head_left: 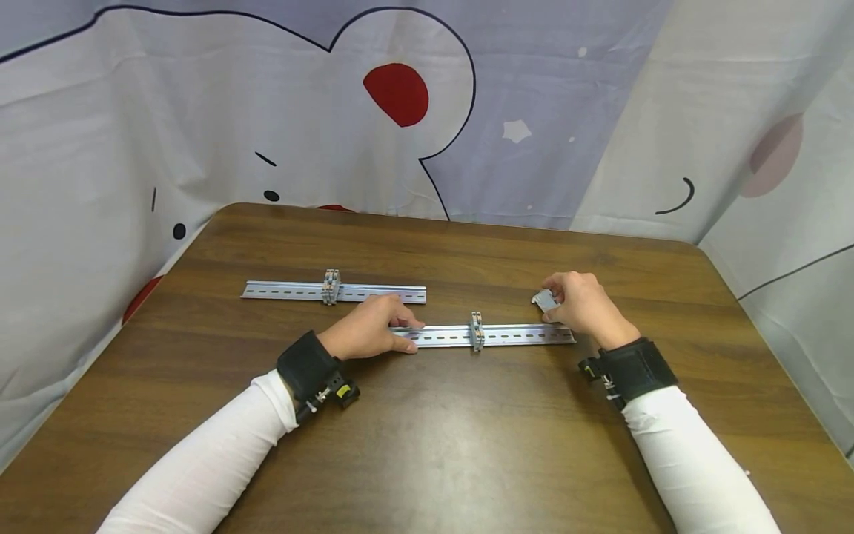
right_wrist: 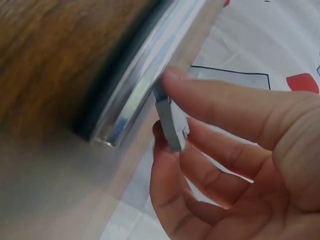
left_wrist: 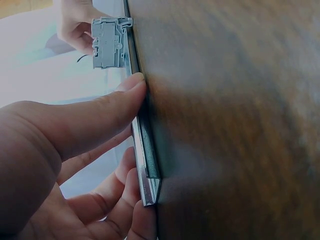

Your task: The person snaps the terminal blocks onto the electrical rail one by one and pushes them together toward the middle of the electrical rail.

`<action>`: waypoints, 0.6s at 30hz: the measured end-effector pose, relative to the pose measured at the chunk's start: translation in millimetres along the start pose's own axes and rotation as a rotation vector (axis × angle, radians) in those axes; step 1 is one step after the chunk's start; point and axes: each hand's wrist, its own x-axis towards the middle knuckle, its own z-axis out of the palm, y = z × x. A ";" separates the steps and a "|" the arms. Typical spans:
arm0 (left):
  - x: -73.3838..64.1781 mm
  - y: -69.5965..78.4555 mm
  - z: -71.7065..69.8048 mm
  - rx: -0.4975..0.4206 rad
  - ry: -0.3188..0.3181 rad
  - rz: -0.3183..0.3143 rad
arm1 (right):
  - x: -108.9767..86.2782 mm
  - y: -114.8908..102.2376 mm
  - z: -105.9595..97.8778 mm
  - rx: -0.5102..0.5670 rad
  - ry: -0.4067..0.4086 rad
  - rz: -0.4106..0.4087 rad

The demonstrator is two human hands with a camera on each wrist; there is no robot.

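Note:
My left hand point(head_left: 373, 326) grips the left end of the nearer slotted metal DIN rail point(head_left: 527, 335), thumb along the near edge and fingers at the far edge in the left wrist view. Clipped across that rail near its middle is a narrow stack of grey terminal blocks point(head_left: 477, 331), seen side-on point(left_wrist: 107, 45) in the left wrist view. My right hand point(head_left: 587, 308) pinches a thin, flat grey terminal block point(head_left: 545, 300) between thumb and fingers. It is held tilted just beyond the rail's right end. The right wrist view shows its narrow edge point(right_wrist: 169, 125) beside the rail point(right_wrist: 132, 100).
Farther back and to the left lies a second DIN rail point(head_left: 380, 294) with several terminal blocks point(head_left: 330, 287) clipped on it. Both rails lie on a brown wooden table point(head_left: 454, 445). A printed curtain point(head_left: 534, 89) hangs behind the table's far edge.

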 end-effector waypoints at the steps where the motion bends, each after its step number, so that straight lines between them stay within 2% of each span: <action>1: 0.1 -0.2 0.1 0.004 0.001 0.002 | -0.4 -0.3 0.1 -0.002 0.002 0.001; 9: 1.0 0.6 1.4 0.002 -0.007 -0.008 | -6.0 -1.7 -5.8 0.014 0.017 -0.025; 18: 1.1 -0.8 1.0 0.005 -0.001 -0.014 | -11.5 -6.9 -19.6 0.040 0.042 -0.010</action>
